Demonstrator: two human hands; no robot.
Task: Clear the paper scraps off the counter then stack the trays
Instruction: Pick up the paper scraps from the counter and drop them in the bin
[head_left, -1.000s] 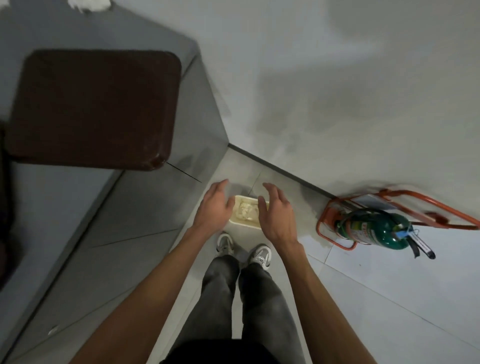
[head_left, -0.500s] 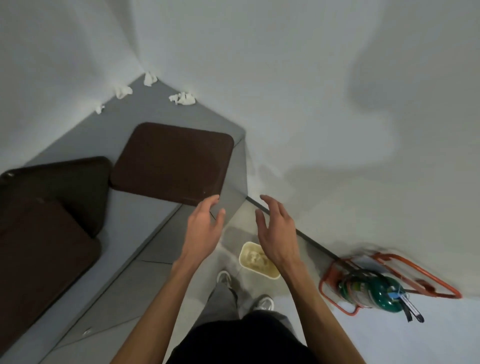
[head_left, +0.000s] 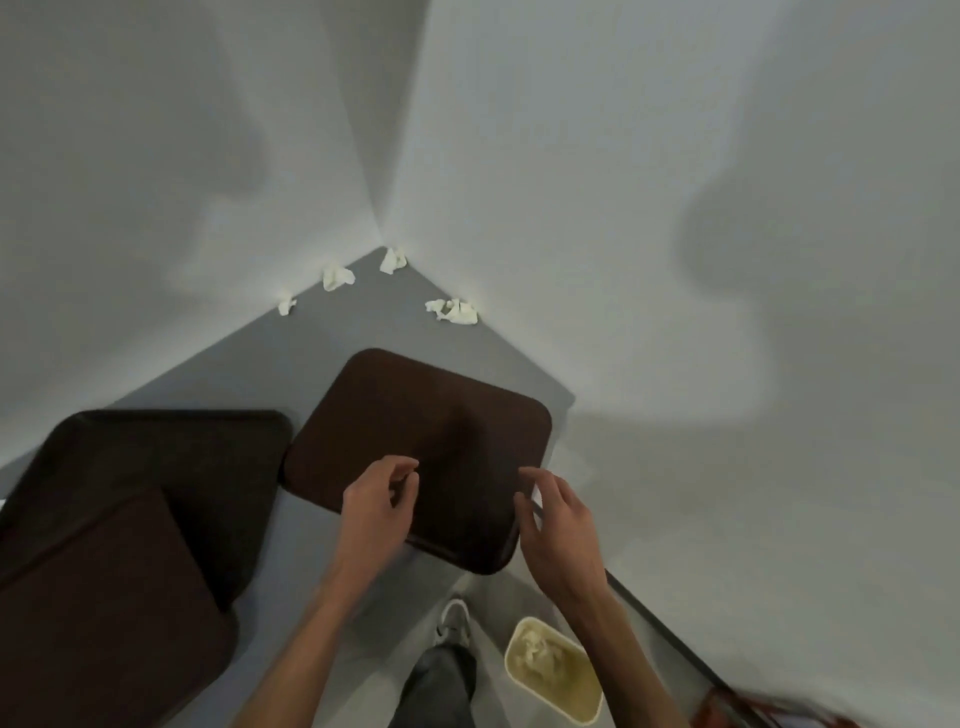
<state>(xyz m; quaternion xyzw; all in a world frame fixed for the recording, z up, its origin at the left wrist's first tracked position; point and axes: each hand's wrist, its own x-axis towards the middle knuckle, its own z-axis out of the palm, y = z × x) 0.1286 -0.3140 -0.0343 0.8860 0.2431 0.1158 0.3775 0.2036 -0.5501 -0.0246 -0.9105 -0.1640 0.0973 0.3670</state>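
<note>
Hands are up from the bin and over the tray now

Half a second back both hands were short of the counter (head_left: 249, 374) edge. Now the left hand (head_left: 379, 501) hovers over the nearest brown tray (head_left: 415, 415), fingers loosely curled round nothing. The right hand (head_left: 558, 522) is at that tray's right edge, fingers relaxed and empty, can't tell if they touch it. The paper scraps (head_left: 453, 312) still lie well beyond the fingers, in the back corner. Left of the left fingers a second tray (head_left: 166, 452) has a third tray (head_left: 93, 603) partly on it. The bin (head_left: 582, 714) sits on the floor behind the right wrist.
</note>
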